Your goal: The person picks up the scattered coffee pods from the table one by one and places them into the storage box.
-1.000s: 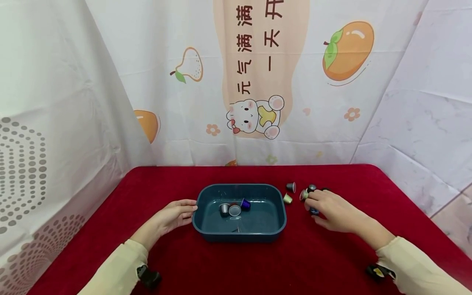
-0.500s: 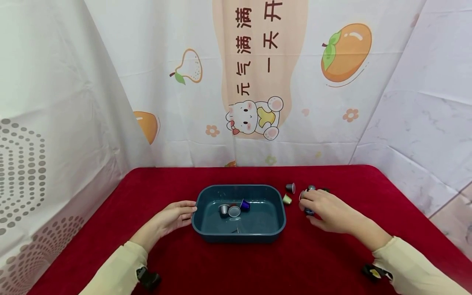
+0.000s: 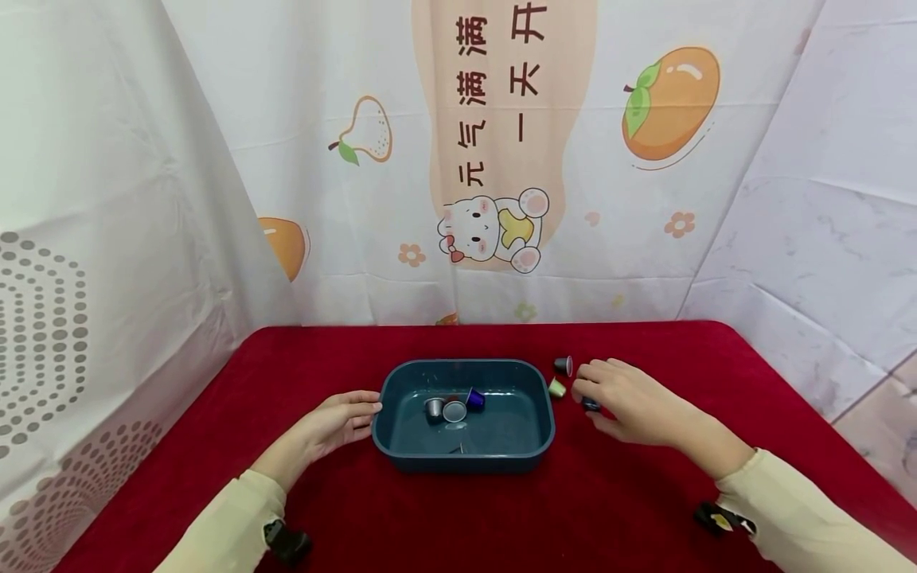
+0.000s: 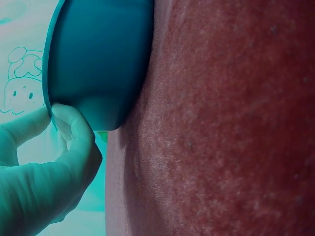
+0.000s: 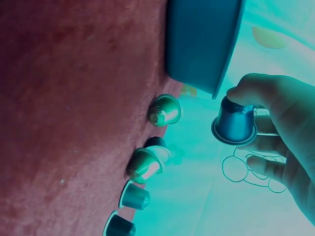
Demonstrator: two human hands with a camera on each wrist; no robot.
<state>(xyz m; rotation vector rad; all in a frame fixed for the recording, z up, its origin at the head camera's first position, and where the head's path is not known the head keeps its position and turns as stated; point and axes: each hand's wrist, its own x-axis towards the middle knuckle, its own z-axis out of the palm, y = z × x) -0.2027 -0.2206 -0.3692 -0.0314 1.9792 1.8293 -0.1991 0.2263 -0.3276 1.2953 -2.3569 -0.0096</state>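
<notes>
Standing on a red cloth [image 3: 458, 521], a dark teal tray [image 3: 466, 463] is pinched at its left rim by the fingers of the left hand [image 3: 340, 422]. Between the thumb and fingers of the right hand [image 3: 634, 404], a blue capsule [image 5: 235, 123] is gripped, held right of the tray, clear of the cloth. Inside the tray, a silver capsule [image 3: 434, 409] and a purple capsule [image 3: 476, 399] are seen; near its right wall, a pale green capsule [image 3: 557, 388] and a dark grey capsule [image 3: 562, 365] are found.
</notes>
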